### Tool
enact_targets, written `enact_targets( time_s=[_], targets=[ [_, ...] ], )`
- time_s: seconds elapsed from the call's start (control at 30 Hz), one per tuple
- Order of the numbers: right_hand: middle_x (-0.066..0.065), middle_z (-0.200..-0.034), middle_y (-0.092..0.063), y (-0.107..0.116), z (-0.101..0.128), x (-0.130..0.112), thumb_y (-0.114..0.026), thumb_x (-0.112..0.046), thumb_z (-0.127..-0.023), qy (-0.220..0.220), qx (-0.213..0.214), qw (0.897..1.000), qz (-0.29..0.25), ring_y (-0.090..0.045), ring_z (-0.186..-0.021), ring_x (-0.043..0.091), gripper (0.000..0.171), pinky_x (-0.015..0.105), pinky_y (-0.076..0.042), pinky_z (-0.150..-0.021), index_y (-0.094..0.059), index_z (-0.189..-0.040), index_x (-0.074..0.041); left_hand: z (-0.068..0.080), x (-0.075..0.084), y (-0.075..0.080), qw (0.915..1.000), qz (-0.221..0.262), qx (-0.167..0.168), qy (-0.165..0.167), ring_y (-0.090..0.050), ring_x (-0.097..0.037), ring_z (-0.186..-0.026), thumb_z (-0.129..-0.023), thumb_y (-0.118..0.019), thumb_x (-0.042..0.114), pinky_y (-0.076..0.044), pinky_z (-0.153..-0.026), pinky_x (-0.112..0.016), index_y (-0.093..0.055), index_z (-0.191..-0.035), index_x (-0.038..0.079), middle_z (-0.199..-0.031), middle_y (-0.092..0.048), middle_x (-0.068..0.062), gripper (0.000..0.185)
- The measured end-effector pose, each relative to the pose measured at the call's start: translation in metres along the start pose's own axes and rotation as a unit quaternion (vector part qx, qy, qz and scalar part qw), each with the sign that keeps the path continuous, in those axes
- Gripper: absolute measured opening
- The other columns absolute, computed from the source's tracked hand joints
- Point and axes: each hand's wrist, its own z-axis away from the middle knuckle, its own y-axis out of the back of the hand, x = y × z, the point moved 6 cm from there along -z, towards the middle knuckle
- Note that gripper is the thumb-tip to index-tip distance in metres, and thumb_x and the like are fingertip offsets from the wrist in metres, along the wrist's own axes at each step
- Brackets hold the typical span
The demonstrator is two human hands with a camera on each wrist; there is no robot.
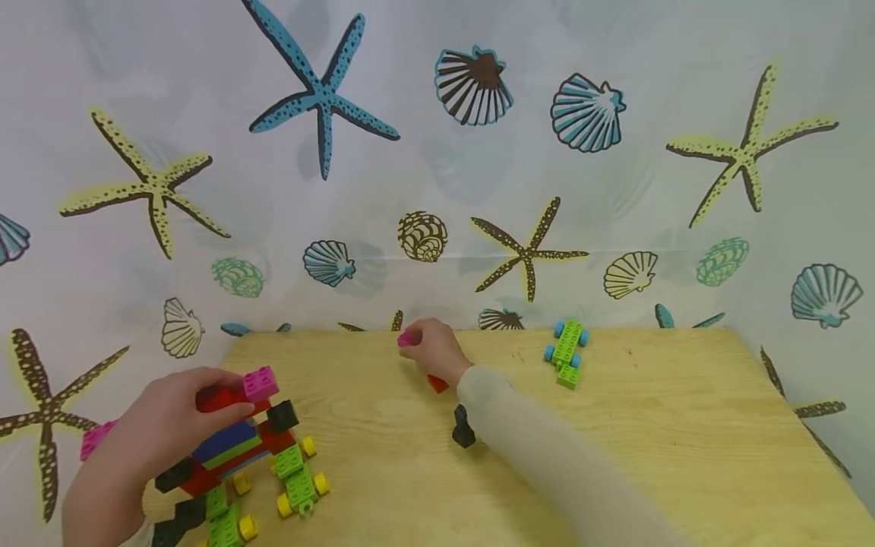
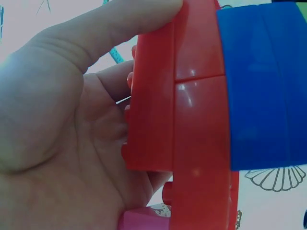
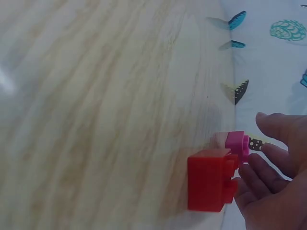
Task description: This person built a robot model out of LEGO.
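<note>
At the left, a vehicle-like build of toy bricks carries red blocks (image 2: 199,124), a blue block (image 2: 264,91) and a pink brick (image 1: 260,384) on top. My left hand (image 1: 171,410) grips its upper red part, the thumb lying along one side in the left wrist view. Toward the table's far edge, my right hand (image 1: 437,351) hovers over a small pink brick (image 3: 236,145). In the right wrist view its thumb stands apart from the fingers, which are close to that brick; contact is hard to tell. Beside it sits a red brick (image 3: 208,182), partly covered by the hand in the head view.
A black piece (image 1: 462,427) stands on the wooden table (image 1: 683,441) near the right forearm. Farther right lies a green wheeled base (image 1: 567,346) with blue wheels. Green bases with yellow wheels (image 1: 298,486) are under the build. A shell-patterned curtain (image 1: 410,167) rises behind the table.
</note>
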Motion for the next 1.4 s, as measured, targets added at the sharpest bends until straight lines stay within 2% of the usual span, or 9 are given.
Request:
enact_targets(
  time_s=[0.1,0.23,0.33,0.43,0.63,0.8,0.97,1.23,1.4],
  targets=[
    [0.016,-0.138,-0.070,-0.013,-0.014,-0.003,-0.082,-0.023,-0.104,0.011,-0.010,0.999,0.048,-0.068,-0.115,0.025,0.045,0.036,-0.064,-0.100,-0.073,-0.143,-0.004,0.004,-0.009,0.000,0.9998,0.001,-0.009,0.018,-0.068,-0.035,-0.104,-0.100,-0.084,0.044,-0.068,-0.078,-0.046,-0.067,-0.144,-0.004,-0.126,-0.074,-0.027,0.067],
    [0.015,-0.150,-0.063,-0.032,-0.050,0.022,-0.085,-0.029,-0.101,0.017,0.020,0.996,0.091,-0.065,-0.128,0.028,0.056,0.038,-0.061,-0.107,-0.069,-0.151,-0.010,0.004,-0.012,-0.001,0.9994,0.004,-0.018,0.030,-0.068,-0.034,-0.105,-0.100,-0.083,0.048,-0.069,-0.079,-0.045,-0.066,-0.146,-0.003,-0.126,-0.074,-0.027,0.071],
    [0.011,-0.160,-0.057,-0.042,-0.073,0.048,-0.085,-0.035,-0.099,0.023,0.038,0.991,0.127,-0.061,-0.139,0.030,0.061,0.042,-0.059,-0.113,-0.067,-0.154,-0.016,0.001,-0.009,-0.002,0.9996,0.004,-0.017,0.023,-0.068,-0.032,-0.104,-0.100,-0.083,0.048,-0.068,-0.079,-0.045,-0.066,-0.145,-0.003,-0.125,-0.074,-0.026,0.070],
    [0.011,-0.164,-0.056,-0.044,-0.080,0.059,-0.081,-0.040,-0.102,0.035,0.026,0.985,0.164,-0.061,-0.142,0.035,0.059,0.048,-0.059,-0.116,-0.066,-0.155,-0.018,-0.003,-0.004,-0.003,0.9999,0.000,-0.011,0.011,-0.068,-0.032,-0.102,-0.100,-0.083,0.046,-0.068,-0.078,-0.045,-0.067,-0.144,-0.004,-0.124,-0.075,-0.026,0.068],
    [0.005,-0.147,-0.069,-0.042,-0.073,0.054,-0.080,-0.041,-0.102,0.048,0.001,0.984,0.174,-0.066,-0.124,0.023,0.050,0.039,-0.060,-0.109,-0.072,-0.145,-0.019,-0.004,0.000,-0.003,0.9999,0.000,-0.009,0.009,-0.069,-0.032,-0.101,-0.101,-0.083,0.044,-0.068,-0.077,-0.044,-0.066,-0.145,-0.004,-0.124,-0.074,-0.027,0.068],
    [0.007,-0.124,-0.078,-0.026,-0.042,0.017,-0.084,-0.024,-0.100,0.038,-0.022,0.987,0.155,-0.066,-0.103,0.019,0.032,0.033,-0.061,-0.098,-0.077,-0.127,-0.009,-0.003,-0.003,-0.003,0.9997,0.004,-0.015,0.017,-0.068,-0.034,-0.103,-0.101,-0.083,0.046,-0.069,-0.077,-0.045,-0.065,-0.146,-0.004,-0.127,-0.073,-0.029,0.070],
    [0.012,-0.130,-0.079,-0.010,-0.012,-0.009,-0.083,-0.018,-0.102,0.017,-0.027,0.989,0.141,-0.068,-0.109,0.022,0.031,0.035,-0.062,-0.102,-0.078,-0.129,-0.003,-0.003,-0.009,-0.003,0.9996,0.003,-0.015,0.023,-0.069,-0.034,-0.105,-0.100,-0.083,0.049,-0.069,-0.078,-0.045,-0.065,-0.148,-0.002,-0.129,-0.073,-0.029,0.072],
    [0.016,-0.136,-0.077,-0.007,-0.009,-0.004,-0.083,-0.019,-0.102,0.017,-0.029,0.993,0.115,-0.067,-0.116,0.027,0.037,0.041,-0.061,-0.107,-0.078,-0.134,-0.001,-0.001,-0.004,-0.001,0.9998,0.000,-0.013,0.016,-0.069,-0.033,-0.103,-0.101,-0.083,0.044,-0.069,-0.079,-0.046,-0.066,-0.146,-0.004,-0.127,-0.073,-0.029,0.068],
    [0.016,-0.137,-0.075,-0.001,-0.004,0.002,-0.084,-0.019,-0.101,0.005,-0.031,0.997,0.067,-0.067,-0.107,0.025,0.039,0.035,-0.063,-0.089,-0.078,-0.136,-0.004,-0.002,-0.003,0.000,0.9999,-0.007,-0.009,0.012,-0.069,-0.034,-0.102,-0.101,-0.083,0.044,-0.068,-0.079,-0.047,-0.065,-0.145,-0.005,-0.126,-0.073,-0.030,0.068]
  ],
)
